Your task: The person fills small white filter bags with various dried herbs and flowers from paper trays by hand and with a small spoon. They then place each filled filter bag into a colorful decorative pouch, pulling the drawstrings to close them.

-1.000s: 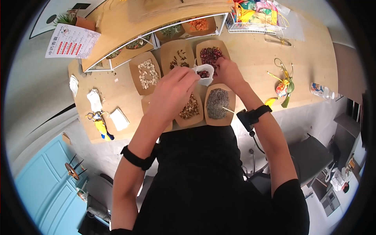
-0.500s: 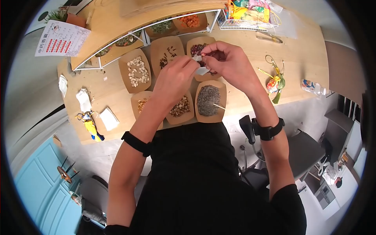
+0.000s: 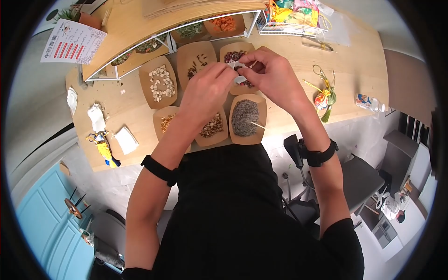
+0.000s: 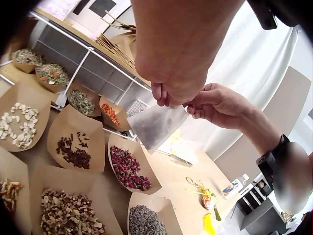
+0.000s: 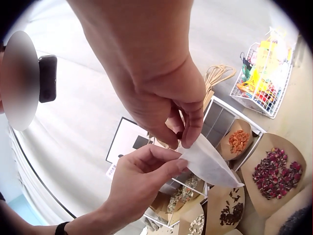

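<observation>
My left hand (image 3: 207,91) pinches the rim of a small white pouch (image 4: 155,128) between thumb and fingers. The pouch hangs above the trays, and dark contents show faintly through its cloth in the left wrist view. At its mouth is my right hand (image 3: 276,78), fingertips pinched round a small dark bit (image 5: 180,135) that looks like a dried rosebud, mostly hidden by the fingers. Below sits a paper tray of dried rosebuds (image 5: 277,175). Close by are trays of dark brown pieces (image 4: 74,152), chopped tan pieces (image 4: 68,210) and grey-purple buds (image 3: 245,117).
Left of these stands a tray of white slices (image 3: 162,83). A white-framed shelf (image 3: 163,38) holds more herb trays behind. A wire basket (image 3: 293,29) of colourful pouches is at the back right. A tasselled sachet (image 3: 322,99) and a bottle (image 3: 369,102) lie to the right.
My right hand has come up from the rosebud tray to the mouth of the pouch. My left hand keeps its hold on the pouch. The head view has shifted slightly.
</observation>
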Available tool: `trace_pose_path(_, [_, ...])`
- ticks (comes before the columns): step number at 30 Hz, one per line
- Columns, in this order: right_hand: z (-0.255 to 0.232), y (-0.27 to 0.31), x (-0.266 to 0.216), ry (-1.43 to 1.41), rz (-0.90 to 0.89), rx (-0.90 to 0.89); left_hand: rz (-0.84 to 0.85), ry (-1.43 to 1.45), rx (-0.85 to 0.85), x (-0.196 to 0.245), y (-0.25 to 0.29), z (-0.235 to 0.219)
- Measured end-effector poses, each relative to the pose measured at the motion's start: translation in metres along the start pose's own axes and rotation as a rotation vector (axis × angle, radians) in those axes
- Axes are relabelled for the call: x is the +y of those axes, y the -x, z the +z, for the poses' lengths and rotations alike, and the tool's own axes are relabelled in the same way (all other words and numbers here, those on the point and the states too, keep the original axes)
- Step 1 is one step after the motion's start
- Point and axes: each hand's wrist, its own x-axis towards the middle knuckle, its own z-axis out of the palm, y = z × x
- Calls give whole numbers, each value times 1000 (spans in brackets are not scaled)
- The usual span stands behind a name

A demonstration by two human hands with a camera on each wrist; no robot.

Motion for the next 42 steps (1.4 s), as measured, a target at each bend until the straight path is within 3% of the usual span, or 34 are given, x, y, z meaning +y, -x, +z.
trace_pose_path(8, [-24,23,-30,-147,22,61,-23,52,52,24,-1,-14])
trace_pose_path(10, [-30,36,-34,-14,33,176,-34,86,78,35,-1,-29])
trace_pose_path(14, [0,60,-25,-14,-96,103,-53,166,96,55,1,-62])
trace_pose_path(18, [25,68,-58,-156,-215,225,-5,116,78,71,14,-98])
trace_pose_path(21, [35,82,-88,-161,-292,215,20,134,129,77,28,-131])
trace_pose_path(26, [59,112,-148,-246,-296,146,52,176,117,89,59,-197])
trace_pose_path(29, [73,127,-159,-378,-312,121,95,205,85,90,78,-229])
trace_pose_path(32, [96,138,-178,-203,-354,193,128,214,65,88,99,-247])
trace_pose_path(36, [126,152,-201,-174,-381,283,180,196,53,77,126,-265])
trace_pose_path(37, [132,158,-205,-293,-341,312,185,198,55,76,132,-269])
trace_pose_path(39, [140,163,-214,-409,-304,351,0,302,210,73,144,-278])
trace_pose_path(41, [146,168,-225,-482,-293,359,-41,374,241,53,154,-266])
trace_pose_path(42, [147,169,-226,-378,-290,344,-83,509,229,46,155,-260])
